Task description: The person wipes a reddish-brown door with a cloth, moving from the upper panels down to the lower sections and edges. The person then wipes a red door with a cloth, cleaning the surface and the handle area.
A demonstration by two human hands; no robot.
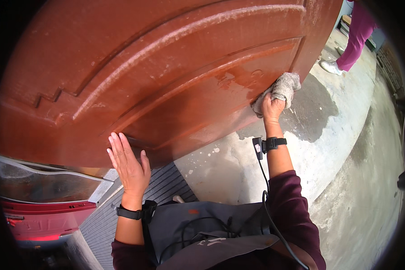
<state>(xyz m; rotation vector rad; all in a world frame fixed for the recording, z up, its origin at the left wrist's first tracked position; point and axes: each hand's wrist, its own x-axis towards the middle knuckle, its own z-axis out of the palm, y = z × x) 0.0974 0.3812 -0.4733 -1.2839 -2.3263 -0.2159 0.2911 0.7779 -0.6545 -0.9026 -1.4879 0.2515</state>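
Note:
A reddish-brown panelled door (175, 84) with raised curved mouldings fills the upper left of the head view. My right hand (272, 107) grips a bunched grey terry cloth (285, 87) against the door's lower right corner area. Wet streaks show on the panel just left of the cloth. My left hand (130, 162) lies with fingers extended against the door's lower part, holding nothing. Both wrists wear black straps; a small black device with a cable sits at the right one.
Below the door is a concrete floor (216, 175) with a dark wet patch (307, 108). A ribbed grey mat (168, 182) lies under my left side. Another person in purple trousers (357, 37) stands at the upper right. A red object (50, 219) is at the lower left.

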